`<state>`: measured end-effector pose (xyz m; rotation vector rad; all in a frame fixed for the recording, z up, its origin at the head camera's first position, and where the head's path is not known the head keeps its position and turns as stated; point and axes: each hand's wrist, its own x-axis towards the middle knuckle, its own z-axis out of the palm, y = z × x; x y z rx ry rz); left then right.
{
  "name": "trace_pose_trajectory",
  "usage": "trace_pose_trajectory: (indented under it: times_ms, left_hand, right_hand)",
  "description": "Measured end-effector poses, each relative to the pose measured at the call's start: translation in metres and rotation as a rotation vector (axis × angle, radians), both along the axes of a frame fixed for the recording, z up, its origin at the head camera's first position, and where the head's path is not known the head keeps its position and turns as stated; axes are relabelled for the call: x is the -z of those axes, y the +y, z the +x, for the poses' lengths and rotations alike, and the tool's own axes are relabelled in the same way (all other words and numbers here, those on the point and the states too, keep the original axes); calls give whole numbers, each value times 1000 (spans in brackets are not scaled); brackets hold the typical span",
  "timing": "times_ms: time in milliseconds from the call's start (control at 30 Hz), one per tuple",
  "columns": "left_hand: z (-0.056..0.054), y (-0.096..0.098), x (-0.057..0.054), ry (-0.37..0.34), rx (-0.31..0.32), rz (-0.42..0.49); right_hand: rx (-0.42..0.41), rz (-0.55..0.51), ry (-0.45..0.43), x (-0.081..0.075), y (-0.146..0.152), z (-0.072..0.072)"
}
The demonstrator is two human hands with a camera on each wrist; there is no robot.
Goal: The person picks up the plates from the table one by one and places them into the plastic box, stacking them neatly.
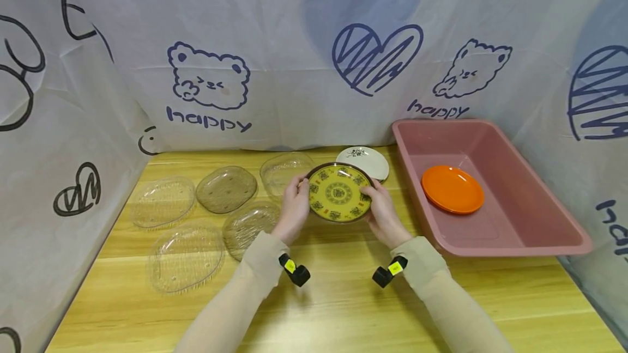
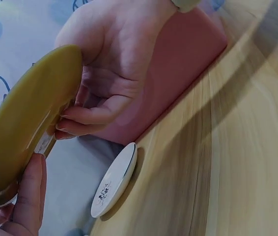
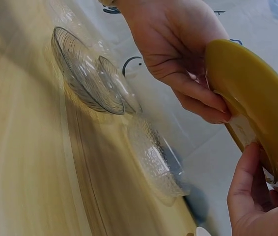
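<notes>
Both hands hold a yellow plate (image 1: 339,193) with a dark rim and dark printed motifs, raised above the wooden table and tilted. The left hand (image 1: 295,203) grips its left edge, and the right hand (image 1: 384,208) grips its right edge with the thumb over the rim. From below, in the left wrist view, the fingers (image 2: 97,114) of the right hand reach the plate's plain underside (image 2: 31,118). Behind the yellow plate lies a white plate (image 1: 370,163) with a dark floral print, partly covered.
A pink basin (image 1: 535,227) at the right contains orange plates (image 1: 452,188) that look stacked. Several clear and brownish transparent dishes, among them a brownish one (image 1: 227,189), lie on the table's left side. A printed cloth (image 1: 284,97) hangs behind the table.
</notes>
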<state>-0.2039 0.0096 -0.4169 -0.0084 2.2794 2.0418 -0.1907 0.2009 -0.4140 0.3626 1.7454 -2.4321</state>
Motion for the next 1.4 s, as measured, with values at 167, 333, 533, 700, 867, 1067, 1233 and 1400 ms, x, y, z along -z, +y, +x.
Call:
trace_pose_trajectory:
  times_ms: [167,333,533,700,867,1067,1233,1400]
  left_hand:
    - [0,1,0,-33,14,48]
    - [-2,1,2,-64,34,97]
    - [-2,1,2,-73,51,106]
    - [-1,3,1,-63,39,103]
    - [0,4,-1,-66,39,135]
    - [-1,8,-3,-38,43,163]
    - [-3,11,-5,-1,39,162]
    - [-4,14,-6,41,37,162]
  right_hand:
    - [5,-40,-15,2,2,0]
    - [13,-72,-37,3,2,1]
    - [9,-81,-35,3,3,3]
    - [6,-89,-36,0,4,5]
    - [26,-120,-38,-5,4,8]
    - [67,-139,-35,-13,6,11]
    - [79,-156,-49,-23,11,14]
    - [93,-173,-59,-32,18,16]
